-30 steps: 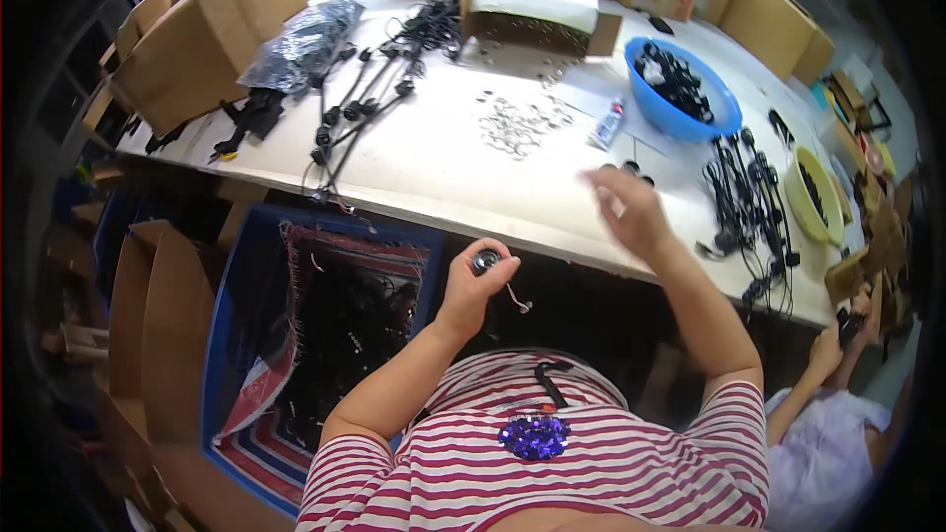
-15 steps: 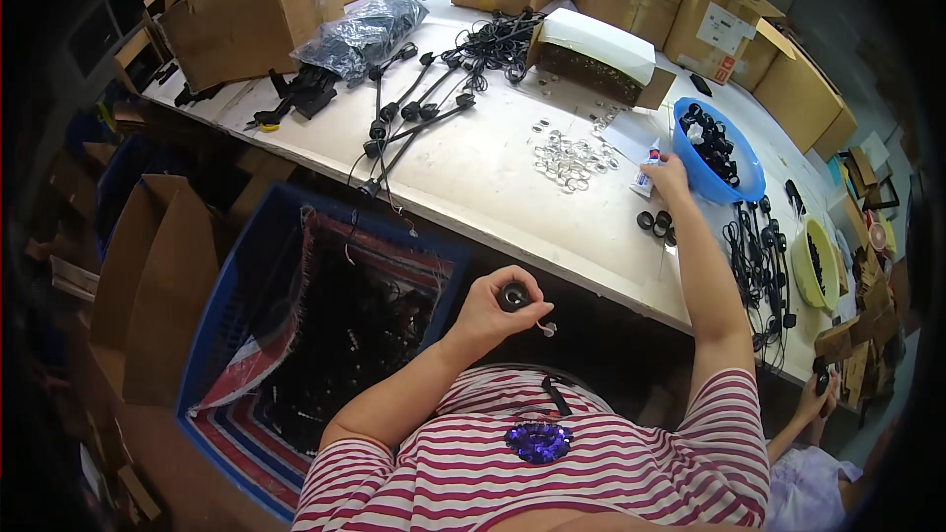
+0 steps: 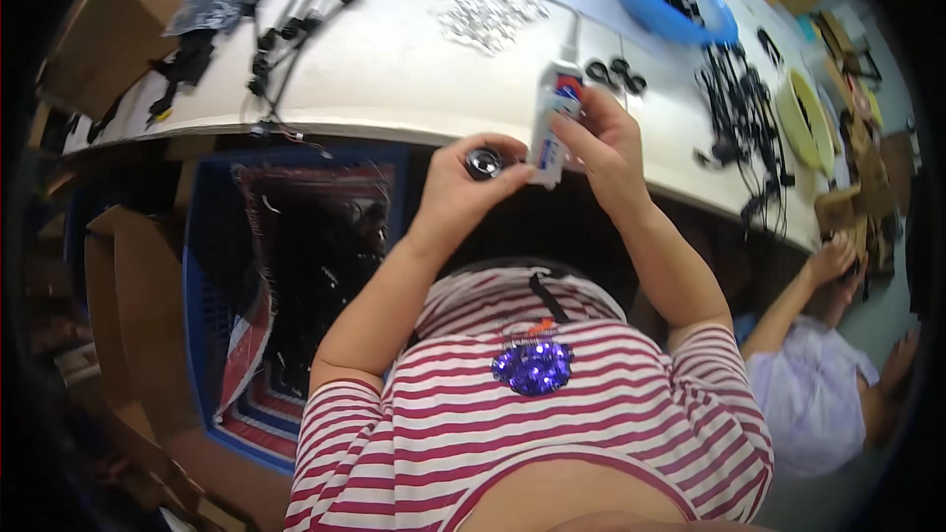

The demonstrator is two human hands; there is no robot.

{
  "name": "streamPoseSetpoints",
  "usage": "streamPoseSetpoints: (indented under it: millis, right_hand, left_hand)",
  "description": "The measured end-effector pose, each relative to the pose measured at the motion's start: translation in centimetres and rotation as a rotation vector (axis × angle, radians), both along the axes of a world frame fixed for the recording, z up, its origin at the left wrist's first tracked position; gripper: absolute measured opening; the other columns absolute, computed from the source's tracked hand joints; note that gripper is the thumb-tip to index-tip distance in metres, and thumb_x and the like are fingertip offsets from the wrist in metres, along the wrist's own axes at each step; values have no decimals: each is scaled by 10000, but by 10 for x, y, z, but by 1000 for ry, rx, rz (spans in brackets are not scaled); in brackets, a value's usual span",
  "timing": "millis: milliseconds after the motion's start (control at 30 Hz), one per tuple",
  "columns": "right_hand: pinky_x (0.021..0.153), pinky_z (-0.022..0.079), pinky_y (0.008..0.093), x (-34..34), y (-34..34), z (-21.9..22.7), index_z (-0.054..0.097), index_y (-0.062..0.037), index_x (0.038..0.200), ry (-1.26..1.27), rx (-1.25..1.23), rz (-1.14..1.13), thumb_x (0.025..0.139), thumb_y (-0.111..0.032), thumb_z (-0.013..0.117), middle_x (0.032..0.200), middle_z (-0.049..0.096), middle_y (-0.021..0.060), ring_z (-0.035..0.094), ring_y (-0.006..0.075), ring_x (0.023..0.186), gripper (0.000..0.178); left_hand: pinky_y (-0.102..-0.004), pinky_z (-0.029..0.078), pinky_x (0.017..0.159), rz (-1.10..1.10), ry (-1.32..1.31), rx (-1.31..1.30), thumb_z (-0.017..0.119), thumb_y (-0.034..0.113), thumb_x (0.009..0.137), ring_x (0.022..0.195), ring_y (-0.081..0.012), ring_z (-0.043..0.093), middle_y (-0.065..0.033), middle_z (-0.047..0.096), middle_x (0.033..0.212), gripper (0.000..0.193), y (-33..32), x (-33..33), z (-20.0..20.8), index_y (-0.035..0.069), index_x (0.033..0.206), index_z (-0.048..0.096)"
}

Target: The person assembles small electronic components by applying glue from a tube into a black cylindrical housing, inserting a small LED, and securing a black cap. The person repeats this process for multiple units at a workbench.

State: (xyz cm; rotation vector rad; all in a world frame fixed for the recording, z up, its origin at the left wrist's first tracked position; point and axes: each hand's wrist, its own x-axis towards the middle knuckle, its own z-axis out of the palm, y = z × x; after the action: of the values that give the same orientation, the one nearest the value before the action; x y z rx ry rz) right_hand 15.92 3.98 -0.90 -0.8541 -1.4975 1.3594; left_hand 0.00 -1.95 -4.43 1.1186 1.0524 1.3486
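My left hand [image 3: 456,187] is curled around a small round black part [image 3: 485,164] with a shiny, glassy-looking centre facing up. In my right hand [image 3: 609,146] is a white tube [image 3: 549,128] with blue and red print, held between thumb and fingers. Its long thin nozzle points up and away from me. The tube's lower end meets or nearly meets my left thumb; I cannot tell whether they touch. Both hands are just in front of the table edge. Beyond them on the table lie a pile of clear glassy discs [image 3: 485,18] and several black rings [image 3: 618,76].
A blue bowl [image 3: 645,10] of black parts stands on the white table [image 3: 384,69], with black cables [image 3: 734,118] and a yellow-green basin [image 3: 796,128] to the right. At lower left sits a lined blue crate [image 3: 202,305]. Another person's hand [image 3: 836,256] shows at far right.
My right hand has lifted the tube off the table and brought it beside my left hand. The left hand keeps the black part. The view has tilted down toward me.
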Motion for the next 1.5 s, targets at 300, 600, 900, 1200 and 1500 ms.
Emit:
streamPoseSetpoints:
  millis: [300,600,900,1200,1500]
  right_hand:
    - [667,451,202,19,-13,-20,587,-9,943,43,-158,157,776,-68,650,835,624,23,587,92,772,188]
    - [563,395,195,27,-16,-34,620,-22,854,-37,-197,142,823,-161,617,683,576,-8,498,54,609,143]
    - [585,414,207,24,-9,-33,600,-12,880,-22,-149,97,851,-197,588,716,588,10,507,57,660,188]
    - [546,427,274,23,-13,-46,578,27,826,-316,54,112,900,-287,496,624,564,88,534,135,584,333]
    - [471,405,303,23,-20,-44,553,-22,794,-403,304,-72,891,-272,512,573,512,125,521,224,487,272]
  left_hand:
    - [-165,429,639,-22,-74,-103,652,11,738,701,-47,546,-26,615,798,189,-1,13,1,-30,920,621]
    - [-150,420,548,-1,26,-117,663,50,736,604,-22,529,-7,612,697,132,-2,19,-3,-24,843,642]
    - [-157,433,584,-39,4,-209,687,27,711,638,-42,550,-16,608,734,168,-7,16,-6,-15,860,621]
    - [-198,470,689,-57,-30,-168,677,20,725,751,-78,581,-52,623,847,290,4,20,-5,-45,996,600]
    - [-186,457,656,-49,109,-141,683,5,721,715,-62,571,-37,628,795,214,3,20,-9,-35,920,616]
